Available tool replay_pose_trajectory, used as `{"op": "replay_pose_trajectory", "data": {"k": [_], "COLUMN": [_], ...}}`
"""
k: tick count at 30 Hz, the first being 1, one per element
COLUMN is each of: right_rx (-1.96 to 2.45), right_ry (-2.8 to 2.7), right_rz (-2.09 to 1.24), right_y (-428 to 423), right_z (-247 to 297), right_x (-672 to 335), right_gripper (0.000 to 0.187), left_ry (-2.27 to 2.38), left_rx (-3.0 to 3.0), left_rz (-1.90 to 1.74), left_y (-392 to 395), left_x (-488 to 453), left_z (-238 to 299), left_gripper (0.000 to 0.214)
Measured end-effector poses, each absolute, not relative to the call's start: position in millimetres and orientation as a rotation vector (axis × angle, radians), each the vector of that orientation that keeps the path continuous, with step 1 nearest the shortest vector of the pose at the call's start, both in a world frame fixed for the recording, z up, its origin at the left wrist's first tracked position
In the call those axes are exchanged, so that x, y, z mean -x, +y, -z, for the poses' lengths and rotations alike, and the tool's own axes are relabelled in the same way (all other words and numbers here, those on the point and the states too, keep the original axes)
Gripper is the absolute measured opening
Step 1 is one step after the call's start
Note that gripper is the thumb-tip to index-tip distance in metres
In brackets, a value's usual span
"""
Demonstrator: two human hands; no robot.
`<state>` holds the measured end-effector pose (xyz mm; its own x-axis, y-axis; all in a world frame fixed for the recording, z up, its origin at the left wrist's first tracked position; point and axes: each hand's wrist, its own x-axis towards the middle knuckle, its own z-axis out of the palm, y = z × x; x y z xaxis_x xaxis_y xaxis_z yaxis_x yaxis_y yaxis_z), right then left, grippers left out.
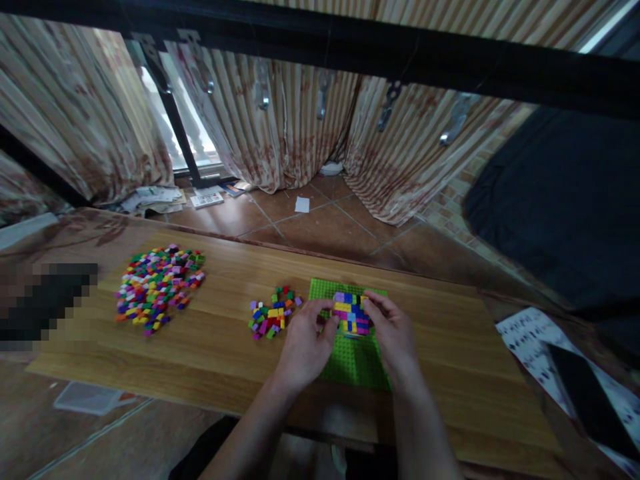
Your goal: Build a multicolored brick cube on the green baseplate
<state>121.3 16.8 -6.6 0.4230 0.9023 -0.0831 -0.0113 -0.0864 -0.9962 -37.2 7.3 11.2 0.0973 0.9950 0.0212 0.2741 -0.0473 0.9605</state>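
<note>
Head view. My left hand (306,347) and right hand (397,337) are positioned at opposite sides of the block (353,315), a compact assembly of small bricks in yellow, blue, lilac and magenta. My left fingers pinch the left side of the block, with the thumb at its lower left corner. My right fingers pinch the right side near the upper corner, the index finger at the top edge. The block is located between both hands, over the upper part of the green plate (353,368). Whether its underside touches the plate I cannot tell. The plate is studded and lies flat on the wooden worktop (460,373), right of the worktop's middle.

To the left of my left hand, near the plate, lies the small pile (273,317) of loose bricks in mixed colours. Farther left, well apart from it, lies the large pile (159,287), also of mixed colours and heaped more densely. Both rest directly on the worktop.

Beyond the right end of the worktop, a dark slab (595,400) lies across a printed sheet (525,327). Below the left front edge, a clear tray (87,398) is visible.

Beyond the far edge is the tiled floor (320,233), with a white card (302,205) lying on it. Striped curtains (280,140) hang behind. A dark rail (310,37) crosses the top of the view; metal hooks (263,90) hang below it.
</note>
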Motion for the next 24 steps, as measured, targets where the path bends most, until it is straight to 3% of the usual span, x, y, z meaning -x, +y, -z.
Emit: {"op": "replay_pose_trajectory", "data": {"k": [24], "right_rx": [1.376], "right_ry": [-0.658], "right_rz": [-1.106], "right_y": [13], "right_z": [-2], "right_x": [-125], "right_gripper": [0.039], "left_ry": [1.408], "left_rx": [-1.443], "left_rz": [-1.075], "left_y": [17], "left_x": [66], "left_z": [-20], "left_gripper": [0.025]}}
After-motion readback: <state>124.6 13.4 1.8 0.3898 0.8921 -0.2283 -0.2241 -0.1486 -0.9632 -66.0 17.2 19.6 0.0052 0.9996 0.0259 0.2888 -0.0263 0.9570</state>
